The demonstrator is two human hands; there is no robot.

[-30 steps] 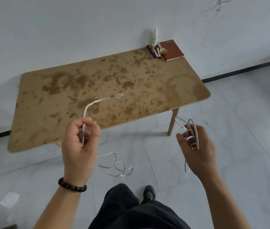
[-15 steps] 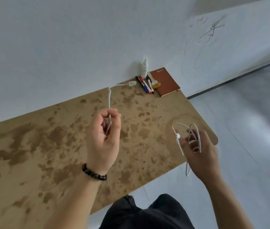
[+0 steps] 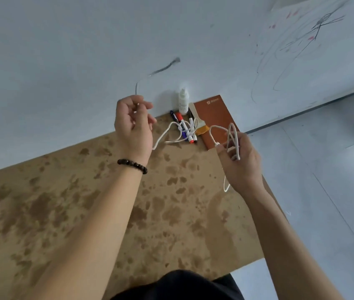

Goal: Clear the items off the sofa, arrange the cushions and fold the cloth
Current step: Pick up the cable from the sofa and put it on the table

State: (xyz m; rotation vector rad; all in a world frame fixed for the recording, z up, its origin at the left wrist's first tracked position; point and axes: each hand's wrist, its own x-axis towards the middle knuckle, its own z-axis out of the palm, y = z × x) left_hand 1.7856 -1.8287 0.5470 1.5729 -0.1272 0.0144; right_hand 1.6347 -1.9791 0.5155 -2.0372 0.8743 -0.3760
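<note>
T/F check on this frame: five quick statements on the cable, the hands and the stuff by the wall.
1. The right hand holds loops of white cable. True.
2. The beaded bracelet is on the right wrist. False: it is worn just below the left hand.
3. The brown notebook lies at the far corner of the table, by the wall. True.
4. The white bottle lies on its side. False: it stands upright against the wall.
5. Part of the white cable lies across the markers. True.
</note>
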